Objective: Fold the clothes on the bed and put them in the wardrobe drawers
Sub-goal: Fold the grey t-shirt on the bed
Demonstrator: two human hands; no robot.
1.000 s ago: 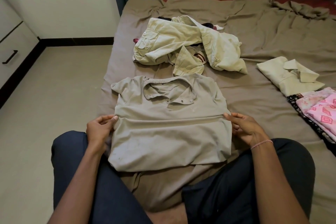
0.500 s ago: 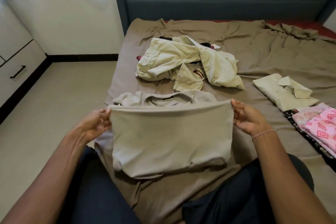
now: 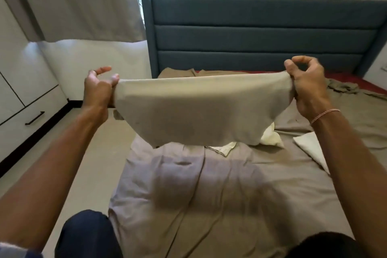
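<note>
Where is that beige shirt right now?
In the head view the beige shirt hangs mid-frame in the air, stretched between the left hand and the right hand, above the bed sheet and in front of the blue headboard.

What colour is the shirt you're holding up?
Plain beige, no pattern. The shirt shows best in the head view.

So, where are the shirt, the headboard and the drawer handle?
shirt (image 3: 194,111): head view, middle of the hanging cloth.
headboard (image 3: 259,37): head view, middle padded band.
drawer handle (image 3: 34,118): head view, middle of the black bar.
</note>
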